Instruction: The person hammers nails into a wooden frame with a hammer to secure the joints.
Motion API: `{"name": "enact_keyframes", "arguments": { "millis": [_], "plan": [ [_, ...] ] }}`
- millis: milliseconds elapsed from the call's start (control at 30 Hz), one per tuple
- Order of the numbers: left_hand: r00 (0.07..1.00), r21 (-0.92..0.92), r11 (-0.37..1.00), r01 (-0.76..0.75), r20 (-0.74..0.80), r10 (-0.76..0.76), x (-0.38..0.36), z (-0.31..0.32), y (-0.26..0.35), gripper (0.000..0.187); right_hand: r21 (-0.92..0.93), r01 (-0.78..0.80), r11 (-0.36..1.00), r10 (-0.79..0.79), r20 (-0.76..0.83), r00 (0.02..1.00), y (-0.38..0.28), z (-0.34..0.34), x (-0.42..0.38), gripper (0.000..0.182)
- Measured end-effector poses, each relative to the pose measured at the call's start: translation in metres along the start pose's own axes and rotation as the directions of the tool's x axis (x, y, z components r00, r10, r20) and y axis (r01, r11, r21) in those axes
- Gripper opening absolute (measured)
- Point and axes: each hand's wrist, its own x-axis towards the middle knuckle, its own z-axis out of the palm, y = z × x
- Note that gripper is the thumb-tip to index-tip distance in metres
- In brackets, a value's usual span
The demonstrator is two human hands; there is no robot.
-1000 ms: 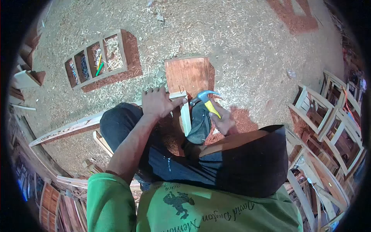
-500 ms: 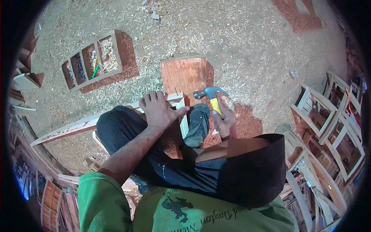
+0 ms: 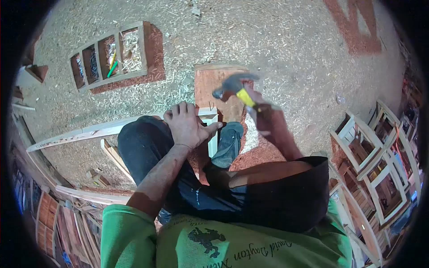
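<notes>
My right hand (image 3: 268,117), a little blurred, grips the yellow handle of a claw hammer (image 3: 245,97). The hammer's dark head is raised above a reddish wooden block (image 3: 204,85). My left hand (image 3: 185,127) lies over a pale wooden frame (image 3: 213,142), fingers over its far side and thumb stretched toward the corner. Close to that corner, a thin nail (image 3: 210,105) sticks up from the wood. My dark shoe (image 3: 228,145) rests against the frame's right side. My knee and left hand hide part of the frame.
On the ground at upper left lies a compartmented wooden tray (image 3: 144,49) with nails, wood shavings and a green-handled tool (image 3: 112,69). Wooden chair frames (image 3: 380,156) are stacked at right. Timber pieces (image 3: 80,232) lie at lower left. Shavings cover the ground.
The hammer has risen and tilted, its head now blurred over the block, with my right hand moving up along with it. My left hand stays on the frame. The view has shifted slightly.
</notes>
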Motion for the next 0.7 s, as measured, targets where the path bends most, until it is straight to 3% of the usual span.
{"name": "enact_keyframes", "arguments": {
  "millis": [33, 133, 233, 367, 400, 467, 533, 600, 633, 667, 700],
  "plan": [
    [1.0, -0.006, 1.0, 0.0, 0.024, 0.001, 0.0, -0.002, 0.0, 0.096, -0.001, 0.03, 1.0, -0.03, -0.04, 0.999, -0.024, -0.014, 0.021, 0.054],
    [1.0, 0.009, 1.0, 0.009, 0.003, -0.009, -0.001, -0.001, 0.002, 0.097, -0.079, 0.185, 0.98, -0.182, 0.039, 0.982, -0.055, -0.043, 0.061, 0.065],
    [0.999, 0.01, 1.0, 0.026, 0.028, -0.026, 0.0, -0.003, 0.002, 0.098, -0.278, 0.211, 0.937, -0.054, 0.481, 0.875, -0.072, -0.057, 0.081, 0.065],
    [0.995, 0.009, 0.998, 0.055, 0.081, -0.056, 0.005, -0.01, 0.005, 0.099, -0.221, 0.081, 0.972, -0.014, 0.292, 0.956, -0.085, -0.074, 0.093, 0.056],
    [0.995, 0.01, 0.998, 0.054, 0.081, -0.055, 0.005, -0.008, 0.004, 0.099, -0.256, 0.126, 0.959, -0.086, 0.163, 0.983, -0.087, -0.086, 0.098, 0.054],
    [0.995, 0.005, 0.999, 0.049, 0.083, -0.049, 0.001, -0.004, 0.002, 0.099, 0.028, 0.11, 0.994, -0.104, -0.165, 0.981, -0.096, -0.107, 0.119, 0.052],
    [0.997, -0.007, 0.999, 0.041, 0.066, -0.041, 0.0, -0.004, 0.002, 0.099, 0.152, 0.098, 0.984, -0.047, -0.306, 0.951, -0.106, -0.113, 0.122, 0.054],
    [1.0, 0.002, 1.0, 0.012, 0.02, -0.012, 0.0, -0.001, -0.002, 0.095, 0.294, -0.059, 0.954, 0.124, -0.207, 0.97, -0.102, -0.089, 0.111, 0.053],
    [1.0, 0.004, 1.0, -0.008, -0.002, 0.008, -0.001, 0.0, -0.001, 0.094, -0.343, 0.088, 0.935, -0.065, 0.075, 0.995, -0.078, -0.069, 0.1, 0.053],
    [0.999, 0.031, 1.0, -0.002, 0.034, 0.001, -0.001, 0.0, 0.001, 0.097, -0.369, 0.043, 0.928, 0.157, 0.495, 0.855, -0.058, -0.037, 0.087, 0.056],
    [1.0, 0.018, 1.0, -0.022, 0.012, 0.022, -0.003, -0.001, 0.0, 0.097, 0.102, 0.163, 0.981, -0.186, 0.296, 0.937, -0.008, -0.011, 0.055, 0.057]
  ]
}}
